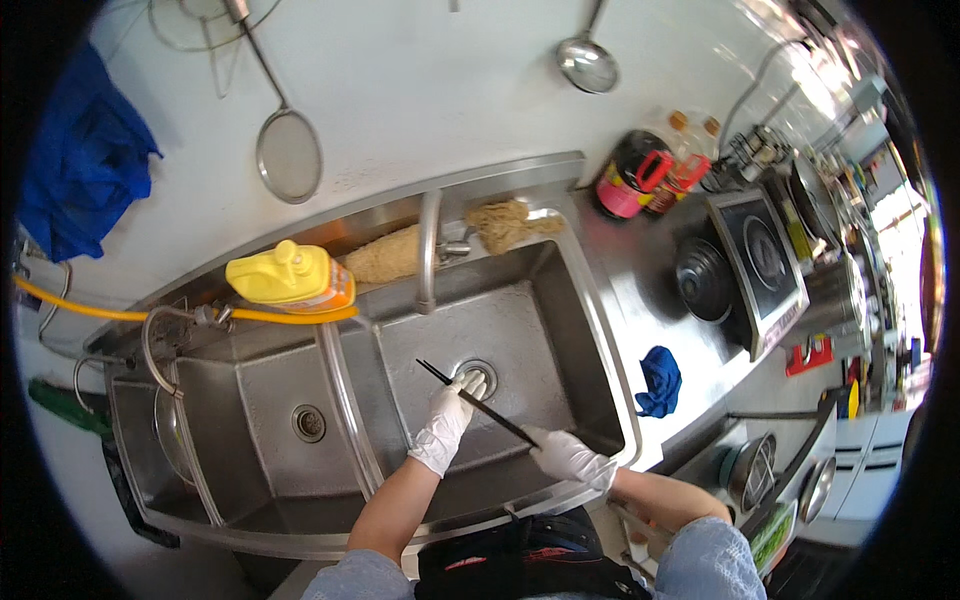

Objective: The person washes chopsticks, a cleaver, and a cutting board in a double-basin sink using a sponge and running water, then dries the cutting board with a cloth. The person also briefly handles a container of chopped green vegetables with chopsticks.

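A pair of long black chopsticks [501,421] slants across the right basin of a stainless steel sink [480,330]. My right hand [566,454], in a white glove, grips their near end by the basin's front right side. The other white glove covers my left hand [452,409], which closes around the chopsticks toward their far end. Part of them is hidden there, and the two tips stick out beyond it, slightly apart. Below the left fingers lies the round drain [487,375], partly covered. A curved steel faucet [427,255] reaches over the basin's back edge.
Left of the faucet stand a yellow jug [289,276] and an orange hose [292,317]. Tan cloths [499,225] lie on the back ledge. On the right counter are a blue cloth [660,381], sauce bottles [634,174], a dark pot lid [703,280] and an induction cooker [761,259].
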